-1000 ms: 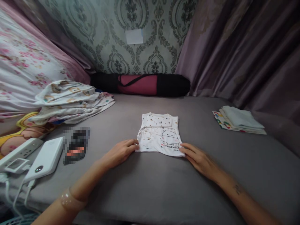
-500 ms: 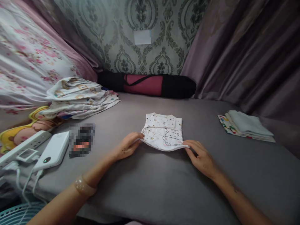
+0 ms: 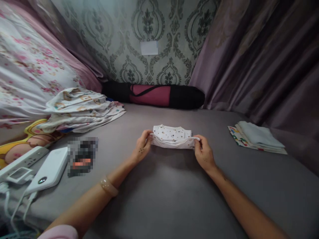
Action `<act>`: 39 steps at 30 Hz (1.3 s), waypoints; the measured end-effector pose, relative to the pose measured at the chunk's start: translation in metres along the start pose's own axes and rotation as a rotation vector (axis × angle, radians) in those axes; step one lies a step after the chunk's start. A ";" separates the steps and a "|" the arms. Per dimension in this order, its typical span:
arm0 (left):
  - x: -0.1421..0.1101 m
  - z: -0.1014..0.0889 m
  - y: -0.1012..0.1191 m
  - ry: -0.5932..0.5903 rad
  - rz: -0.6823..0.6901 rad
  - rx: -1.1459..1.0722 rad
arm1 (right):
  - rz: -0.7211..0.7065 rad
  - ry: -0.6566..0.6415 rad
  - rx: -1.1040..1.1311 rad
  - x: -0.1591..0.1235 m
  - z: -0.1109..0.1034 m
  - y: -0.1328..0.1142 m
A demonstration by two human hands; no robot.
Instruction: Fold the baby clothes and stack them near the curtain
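Observation:
A small white baby shirt (image 3: 172, 135) with tiny coloured prints lies on the grey bed sheet (image 3: 159, 186), its near half lifted and folded toward the far half. My left hand (image 3: 142, 147) pinches the shirt's lifted left corner. My right hand (image 3: 203, 153) pinches its lifted right corner. Both hands are closed on the cloth, raised a little above the sheet.
A pile of unfolded printed clothes (image 3: 79, 109) lies at the left. A folded stack (image 3: 256, 136) sits at the right. A black and pink rolled bag (image 3: 154, 94) lies against the wall. A white power bank (image 3: 48, 171), a power strip (image 3: 20, 162) and cables sit at the near left.
Both hands took hold of the shirt's near hem, lifted it and carried it away from me, folding the shirt in half. The printed animal is now hidden.

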State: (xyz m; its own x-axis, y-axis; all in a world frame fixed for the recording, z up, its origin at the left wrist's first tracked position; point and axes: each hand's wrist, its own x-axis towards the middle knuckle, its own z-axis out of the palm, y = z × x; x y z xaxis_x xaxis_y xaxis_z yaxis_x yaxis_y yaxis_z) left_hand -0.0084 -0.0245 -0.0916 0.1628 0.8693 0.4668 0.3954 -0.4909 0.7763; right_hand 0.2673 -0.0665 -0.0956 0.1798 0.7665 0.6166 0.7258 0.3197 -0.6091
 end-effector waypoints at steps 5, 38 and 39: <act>0.022 0.023 -0.008 0.174 0.004 0.029 | -0.090 0.119 -0.006 0.022 0.021 0.009; 0.087 0.060 -0.067 0.043 -0.307 0.205 | 0.339 -0.126 -0.143 0.067 0.064 0.073; 0.087 0.060 -0.066 0.072 -0.267 0.187 | 0.323 -0.102 -0.130 0.067 0.063 0.072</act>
State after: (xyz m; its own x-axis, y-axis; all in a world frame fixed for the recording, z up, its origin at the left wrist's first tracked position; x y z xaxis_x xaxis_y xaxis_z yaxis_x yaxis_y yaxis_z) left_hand 0.0337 0.0871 -0.1281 -0.0301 0.9561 0.2914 0.5759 -0.2217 0.7869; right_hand 0.2895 0.0425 -0.1294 0.3514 0.8699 0.3461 0.7216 -0.0162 -0.6921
